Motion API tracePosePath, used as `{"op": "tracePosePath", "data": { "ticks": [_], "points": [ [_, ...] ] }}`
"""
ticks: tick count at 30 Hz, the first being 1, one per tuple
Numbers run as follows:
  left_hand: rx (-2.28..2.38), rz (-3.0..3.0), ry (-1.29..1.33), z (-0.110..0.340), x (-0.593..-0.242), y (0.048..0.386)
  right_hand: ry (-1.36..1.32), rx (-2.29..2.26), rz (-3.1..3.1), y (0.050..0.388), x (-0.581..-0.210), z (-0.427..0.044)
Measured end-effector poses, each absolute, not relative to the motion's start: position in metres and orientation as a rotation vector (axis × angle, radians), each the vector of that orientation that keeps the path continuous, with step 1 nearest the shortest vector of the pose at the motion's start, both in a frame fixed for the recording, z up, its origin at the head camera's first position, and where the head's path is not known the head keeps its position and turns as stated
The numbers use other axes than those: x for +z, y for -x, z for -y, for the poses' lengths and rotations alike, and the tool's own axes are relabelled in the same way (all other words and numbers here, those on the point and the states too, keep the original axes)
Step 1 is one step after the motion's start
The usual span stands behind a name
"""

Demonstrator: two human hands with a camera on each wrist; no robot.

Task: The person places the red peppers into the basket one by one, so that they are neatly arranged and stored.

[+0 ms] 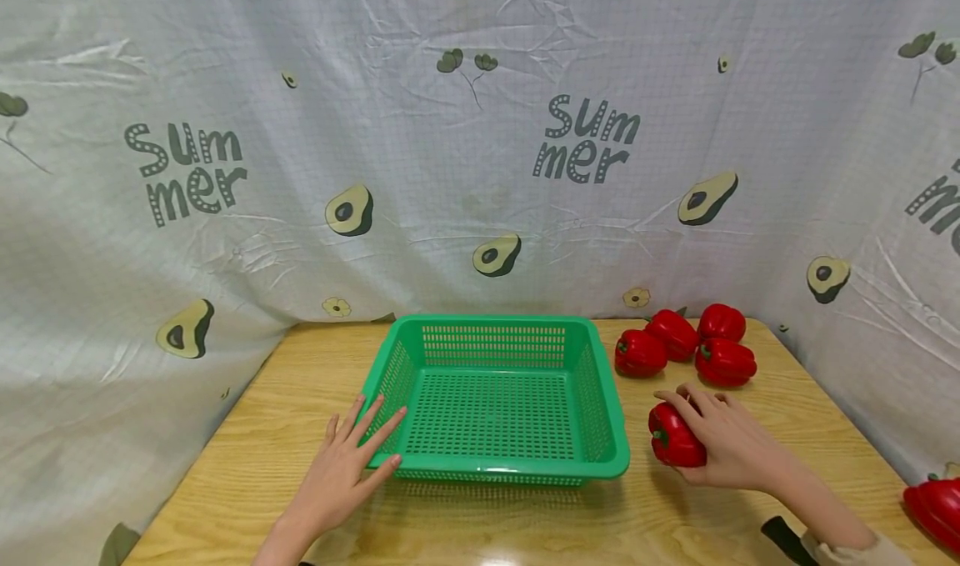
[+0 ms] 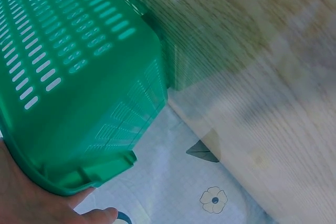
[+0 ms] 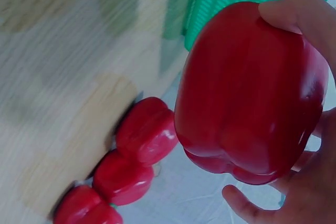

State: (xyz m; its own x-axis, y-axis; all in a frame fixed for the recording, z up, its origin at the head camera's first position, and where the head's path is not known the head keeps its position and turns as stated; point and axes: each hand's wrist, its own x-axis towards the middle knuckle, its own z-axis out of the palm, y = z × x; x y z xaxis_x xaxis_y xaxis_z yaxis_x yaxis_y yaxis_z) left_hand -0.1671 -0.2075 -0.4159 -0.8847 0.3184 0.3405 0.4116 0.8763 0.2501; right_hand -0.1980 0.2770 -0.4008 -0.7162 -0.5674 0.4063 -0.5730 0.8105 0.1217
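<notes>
My right hand grips a red bell pepper to the right of the green basket. In the right wrist view the pepper fills much of the picture, the thumb on one side and fingers on the other. Spread fingers of my left hand rest on the basket's near left corner. The left wrist view has that hand at the rim of the basket. Nothing lies inside the basket.
Several more red bell peppers are grouped at the table's back right. Another red pepper shows at the far right edge, beyond the wooden table. A printed cloth hangs behind and beside the table.
</notes>
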Motion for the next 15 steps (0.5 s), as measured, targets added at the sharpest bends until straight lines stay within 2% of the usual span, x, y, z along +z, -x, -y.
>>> {"op": "tracePosePath", "data": {
  "ticks": [15],
  "points": [
    [-0.467,2.766,0.550,0.208,-0.416,0.167,-0.867,0.043,2.407,0.210,-0.392,-0.267]
  ]
}}
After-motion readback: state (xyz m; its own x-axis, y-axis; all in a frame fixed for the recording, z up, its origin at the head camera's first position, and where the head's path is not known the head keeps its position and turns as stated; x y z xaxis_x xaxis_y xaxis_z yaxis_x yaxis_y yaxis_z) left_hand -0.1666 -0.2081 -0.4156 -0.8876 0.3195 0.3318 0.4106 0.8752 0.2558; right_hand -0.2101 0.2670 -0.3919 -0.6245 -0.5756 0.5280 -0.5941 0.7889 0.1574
